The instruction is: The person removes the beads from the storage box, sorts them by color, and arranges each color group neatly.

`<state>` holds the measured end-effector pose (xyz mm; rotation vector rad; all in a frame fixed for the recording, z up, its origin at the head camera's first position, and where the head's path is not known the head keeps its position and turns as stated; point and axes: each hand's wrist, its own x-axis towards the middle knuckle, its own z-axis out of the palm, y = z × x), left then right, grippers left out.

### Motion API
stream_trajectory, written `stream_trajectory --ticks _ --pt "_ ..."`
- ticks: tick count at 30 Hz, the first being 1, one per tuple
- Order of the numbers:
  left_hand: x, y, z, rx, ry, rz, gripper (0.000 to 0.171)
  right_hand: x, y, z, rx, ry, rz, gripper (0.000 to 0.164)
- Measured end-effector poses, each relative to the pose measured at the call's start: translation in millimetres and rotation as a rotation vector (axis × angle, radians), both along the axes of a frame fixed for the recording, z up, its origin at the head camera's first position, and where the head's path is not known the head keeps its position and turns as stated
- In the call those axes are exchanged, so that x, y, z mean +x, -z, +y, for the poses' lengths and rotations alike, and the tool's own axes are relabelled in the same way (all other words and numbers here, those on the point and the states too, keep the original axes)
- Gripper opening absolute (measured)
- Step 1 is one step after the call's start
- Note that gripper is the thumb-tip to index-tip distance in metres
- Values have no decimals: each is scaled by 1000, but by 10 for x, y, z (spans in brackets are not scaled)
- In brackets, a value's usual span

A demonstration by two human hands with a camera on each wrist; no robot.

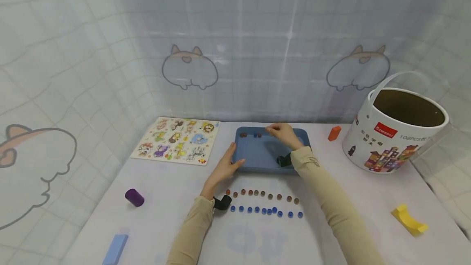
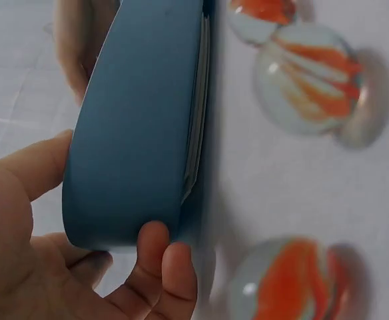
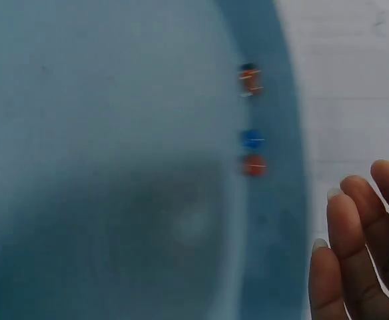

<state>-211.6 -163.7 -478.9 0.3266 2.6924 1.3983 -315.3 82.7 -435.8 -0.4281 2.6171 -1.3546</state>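
Observation:
My left hand (image 1: 225, 167) holds the front left corner of a blue tray (image 1: 254, 156), thumb at its top edge and other fingers around the side. The left wrist view shows the fingertips (image 2: 153, 237) against the tray's wall. Over the tray's back rim is my right hand (image 1: 285, 133); its fingers (image 3: 346, 227) are slightly bent, and no object shows between them. Along the back inside of the tray lie a few glass marbles: an orange pair (image 1: 243, 135), a blue marble (image 1: 255, 135) and an orange marble (image 1: 259, 136) beside it.
In front of the tray run a row of orange-swirled marbles (image 1: 256, 192) and a row of blue marbles (image 1: 256, 209). An animal puzzle board (image 1: 176, 140) lies left; a white bucket (image 1: 386, 142) stands right. Purple (image 1: 134, 197), light blue (image 1: 115, 249), orange (image 1: 334, 133) and yellow (image 1: 409, 220) blocks lie around.

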Motion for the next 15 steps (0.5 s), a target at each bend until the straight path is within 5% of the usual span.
stream_trajectory --ticks 8,15 --pt "11 14 66 -13 -7 7 78 -178 211 -263 2 13 82 25" --pt "24 13 61 -22 -22 6 77 -307 266 -395 171 3 122 21"
